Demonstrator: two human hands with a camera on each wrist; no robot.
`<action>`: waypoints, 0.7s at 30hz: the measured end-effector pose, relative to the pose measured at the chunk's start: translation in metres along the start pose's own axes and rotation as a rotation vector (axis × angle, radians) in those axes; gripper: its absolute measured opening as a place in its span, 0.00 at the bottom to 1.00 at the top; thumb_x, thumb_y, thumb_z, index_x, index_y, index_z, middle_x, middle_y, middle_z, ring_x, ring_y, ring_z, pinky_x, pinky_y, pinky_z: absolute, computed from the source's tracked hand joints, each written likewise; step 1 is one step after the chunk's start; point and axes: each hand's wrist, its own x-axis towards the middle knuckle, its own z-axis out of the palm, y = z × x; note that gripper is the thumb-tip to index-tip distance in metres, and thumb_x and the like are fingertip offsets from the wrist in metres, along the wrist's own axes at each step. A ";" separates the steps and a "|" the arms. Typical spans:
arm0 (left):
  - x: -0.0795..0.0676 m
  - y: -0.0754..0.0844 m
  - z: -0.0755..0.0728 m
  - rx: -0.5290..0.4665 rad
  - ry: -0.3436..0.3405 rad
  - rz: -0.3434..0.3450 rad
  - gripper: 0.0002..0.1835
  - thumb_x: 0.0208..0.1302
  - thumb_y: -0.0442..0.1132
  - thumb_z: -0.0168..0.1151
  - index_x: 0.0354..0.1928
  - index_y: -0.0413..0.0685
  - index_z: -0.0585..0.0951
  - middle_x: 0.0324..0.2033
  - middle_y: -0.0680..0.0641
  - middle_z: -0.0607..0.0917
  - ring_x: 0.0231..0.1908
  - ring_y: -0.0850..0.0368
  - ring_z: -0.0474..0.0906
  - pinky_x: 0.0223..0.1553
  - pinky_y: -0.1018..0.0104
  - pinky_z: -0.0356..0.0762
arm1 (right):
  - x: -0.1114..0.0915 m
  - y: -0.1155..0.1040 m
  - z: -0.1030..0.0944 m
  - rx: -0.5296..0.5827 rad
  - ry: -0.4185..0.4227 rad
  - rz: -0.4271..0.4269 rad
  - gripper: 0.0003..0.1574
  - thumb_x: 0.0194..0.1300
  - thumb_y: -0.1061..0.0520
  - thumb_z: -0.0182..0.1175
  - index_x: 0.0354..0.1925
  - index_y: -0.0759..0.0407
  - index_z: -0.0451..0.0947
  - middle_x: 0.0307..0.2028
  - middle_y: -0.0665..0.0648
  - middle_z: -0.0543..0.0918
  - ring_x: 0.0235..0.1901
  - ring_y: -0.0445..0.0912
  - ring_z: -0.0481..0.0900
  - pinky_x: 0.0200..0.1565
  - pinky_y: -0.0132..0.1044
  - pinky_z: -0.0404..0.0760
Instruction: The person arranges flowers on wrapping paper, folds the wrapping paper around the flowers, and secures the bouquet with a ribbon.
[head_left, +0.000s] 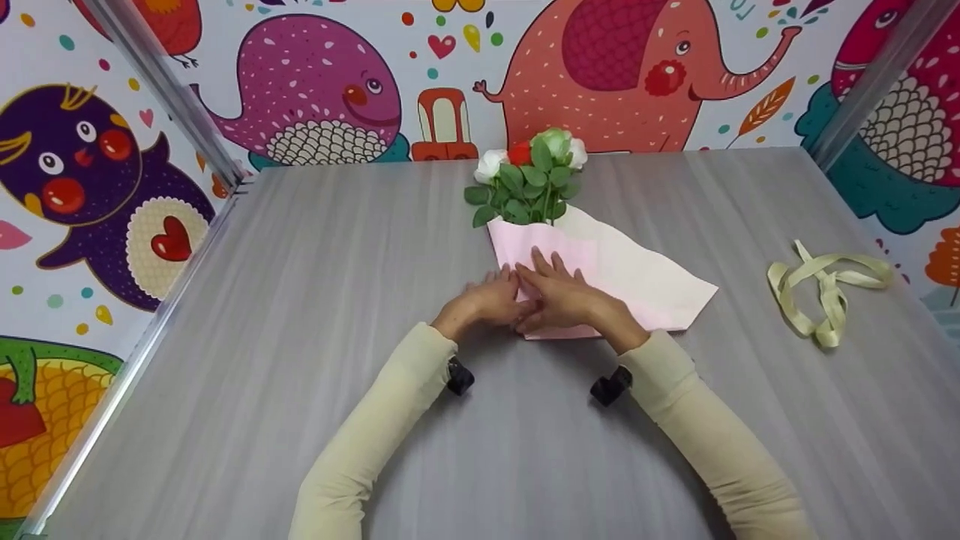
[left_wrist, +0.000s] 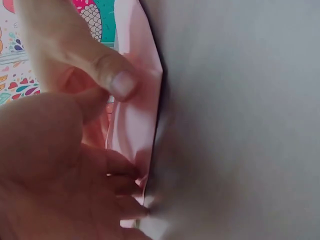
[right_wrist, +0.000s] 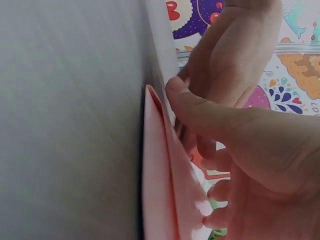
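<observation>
A bouquet of artificial roses lies near the back of the table, with a white rose [head_left: 491,165], a red one and a pale green one [head_left: 553,144] above green leaves [head_left: 517,191]. Pink wrapping paper [head_left: 637,281] covers its stems, folded over from the left. My left hand [head_left: 489,300] lies along the paper's left edge, fingertips touching it in the left wrist view. On top of the pink fold rests my right hand [head_left: 566,298], its fingers spread and straight. The hands meet at the thumbs. In the right wrist view the folded paper edge [right_wrist: 160,150] stands beside the right thumb.
A loosely looped pale ribbon [head_left: 829,289] lies at the right side of the grey table [head_left: 300,360]. Walls with printed cartoon animals [head_left: 322,82] enclose the back and sides, with metal posts at the corners. A small black camera sits at each wrist.
</observation>
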 end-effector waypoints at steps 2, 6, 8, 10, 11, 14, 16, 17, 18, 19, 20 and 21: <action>0.000 -0.002 -0.001 0.009 -0.001 0.000 0.43 0.75 0.59 0.46 0.79 0.39 0.47 0.79 0.35 0.45 0.79 0.37 0.43 0.73 0.30 0.46 | 0.003 0.000 0.001 -0.026 -0.010 0.017 0.66 0.59 0.42 0.72 0.80 0.55 0.43 0.80 0.66 0.30 0.78 0.68 0.26 0.71 0.74 0.36; 0.002 -0.004 -0.004 0.028 0.002 -0.030 0.44 0.74 0.59 0.50 0.79 0.40 0.48 0.80 0.36 0.45 0.79 0.38 0.42 0.74 0.32 0.44 | 0.006 0.001 0.002 -0.093 -0.006 0.067 0.68 0.58 0.39 0.71 0.81 0.54 0.41 0.79 0.66 0.28 0.77 0.69 0.25 0.70 0.75 0.38; 0.004 -0.005 -0.005 0.033 0.015 -0.052 0.45 0.73 0.59 0.52 0.79 0.40 0.48 0.80 0.37 0.46 0.80 0.39 0.42 0.75 0.32 0.42 | 0.007 0.001 0.003 -0.120 -0.003 0.084 0.69 0.58 0.37 0.71 0.81 0.53 0.40 0.79 0.65 0.27 0.77 0.69 0.25 0.70 0.75 0.39; 0.006 -0.007 -0.006 0.043 0.028 -0.079 0.47 0.72 0.60 0.54 0.79 0.39 0.48 0.80 0.39 0.46 0.80 0.40 0.41 0.75 0.33 0.40 | 0.007 0.002 0.004 -0.130 -0.003 0.089 0.69 0.58 0.36 0.71 0.81 0.52 0.40 0.79 0.65 0.27 0.78 0.68 0.25 0.70 0.75 0.39; 0.007 -0.008 -0.007 0.054 0.032 -0.091 0.48 0.71 0.61 0.54 0.79 0.40 0.48 0.80 0.41 0.46 0.80 0.40 0.40 0.75 0.33 0.40 | 0.008 0.002 0.004 -0.133 -0.004 0.089 0.69 0.58 0.36 0.71 0.81 0.52 0.40 0.80 0.65 0.27 0.78 0.68 0.26 0.71 0.75 0.40; 0.011 -0.010 -0.009 0.077 0.030 -0.120 0.49 0.70 0.63 0.55 0.79 0.42 0.47 0.81 0.44 0.45 0.80 0.41 0.38 0.76 0.35 0.37 | 0.009 0.003 0.005 -0.131 -0.004 0.086 0.68 0.59 0.37 0.70 0.81 0.52 0.40 0.80 0.65 0.27 0.78 0.68 0.27 0.71 0.74 0.40; 0.014 -0.010 -0.011 0.096 0.029 -0.125 0.51 0.68 0.64 0.57 0.80 0.43 0.47 0.81 0.44 0.46 0.80 0.42 0.38 0.77 0.36 0.36 | 0.009 0.004 0.006 -0.125 -0.002 0.090 0.68 0.59 0.37 0.70 0.81 0.51 0.40 0.80 0.65 0.27 0.78 0.68 0.27 0.71 0.74 0.40; 0.015 -0.009 -0.012 0.108 0.033 -0.126 0.52 0.67 0.64 0.58 0.80 0.43 0.48 0.81 0.45 0.47 0.80 0.42 0.39 0.77 0.36 0.36 | 0.009 0.004 0.006 -0.119 -0.002 0.095 0.68 0.59 0.38 0.70 0.81 0.51 0.39 0.80 0.64 0.27 0.78 0.68 0.27 0.71 0.74 0.40; 0.016 -0.009 -0.013 0.122 0.038 -0.128 0.53 0.66 0.65 0.59 0.80 0.43 0.49 0.81 0.45 0.48 0.80 0.43 0.39 0.77 0.37 0.36 | 0.008 0.004 0.006 -0.114 -0.003 0.101 0.68 0.59 0.38 0.70 0.81 0.50 0.39 0.80 0.64 0.26 0.78 0.67 0.27 0.71 0.73 0.39; 0.017 -0.009 -0.014 0.141 0.048 -0.127 0.53 0.64 0.65 0.60 0.79 0.43 0.50 0.80 0.45 0.50 0.80 0.43 0.41 0.77 0.37 0.36 | 0.008 0.003 0.006 -0.109 -0.007 0.108 0.68 0.60 0.38 0.70 0.81 0.49 0.39 0.80 0.63 0.26 0.78 0.67 0.26 0.72 0.73 0.38; 0.018 -0.008 -0.015 0.164 0.064 -0.121 0.54 0.63 0.66 0.62 0.79 0.43 0.52 0.80 0.45 0.53 0.80 0.43 0.43 0.77 0.37 0.37 | 0.008 0.003 0.007 -0.110 -0.006 0.111 0.67 0.60 0.38 0.70 0.81 0.49 0.38 0.80 0.63 0.25 0.78 0.66 0.26 0.72 0.73 0.38; 0.019 -0.007 -0.016 0.190 0.076 -0.114 0.54 0.61 0.66 0.63 0.79 0.42 0.53 0.79 0.44 0.55 0.80 0.43 0.45 0.77 0.37 0.39 | 0.007 0.004 0.007 -0.111 -0.006 0.114 0.67 0.60 0.37 0.69 0.81 0.48 0.38 0.80 0.63 0.25 0.78 0.66 0.26 0.72 0.72 0.37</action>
